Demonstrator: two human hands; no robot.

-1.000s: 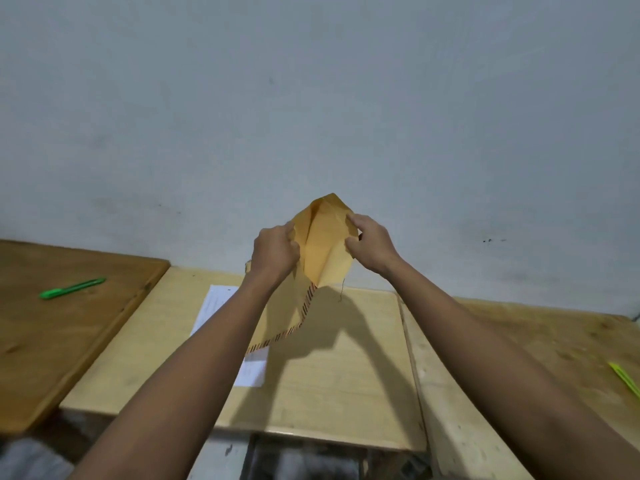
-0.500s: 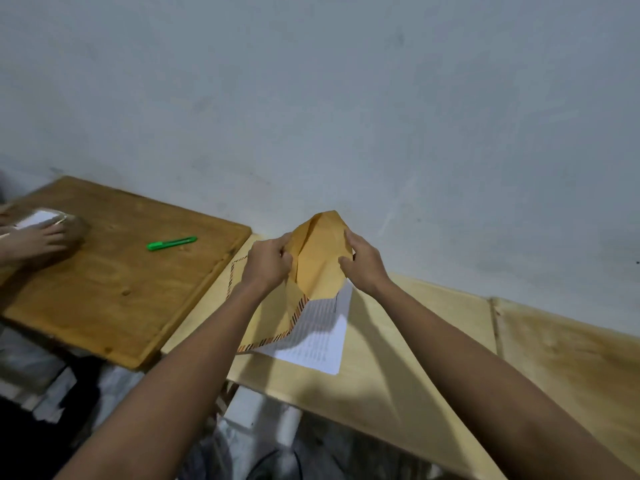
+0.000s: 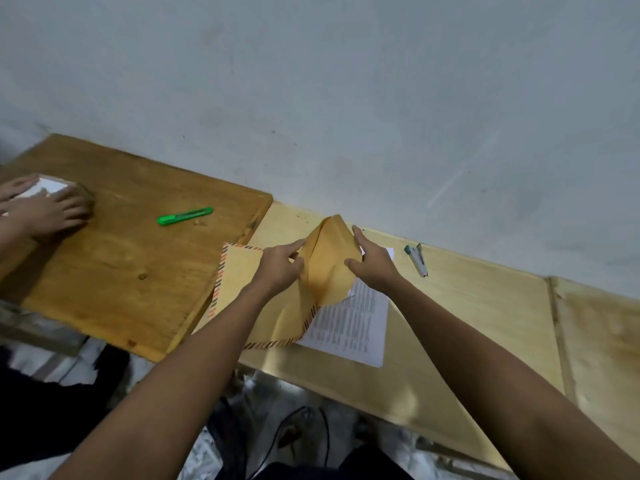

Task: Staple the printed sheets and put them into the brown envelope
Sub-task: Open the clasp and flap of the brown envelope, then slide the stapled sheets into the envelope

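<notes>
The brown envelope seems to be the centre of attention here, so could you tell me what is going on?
A person is holding the brown envelope up over a pale wooden table, the left hand and right hand pinching its flap end. The printed sheets lie on the table, partly under the envelope and not yet inside. A stapler rests near the wall. On the darker table lies a green pen, and another person's hand rests there.

The white printed sheets (image 3: 349, 323) on the pale table (image 3: 485, 306) have many rows of small dark print, but the letters are too tiny and fuzzy to read. No other words, numbers or signs can be read anywhere.
</notes>
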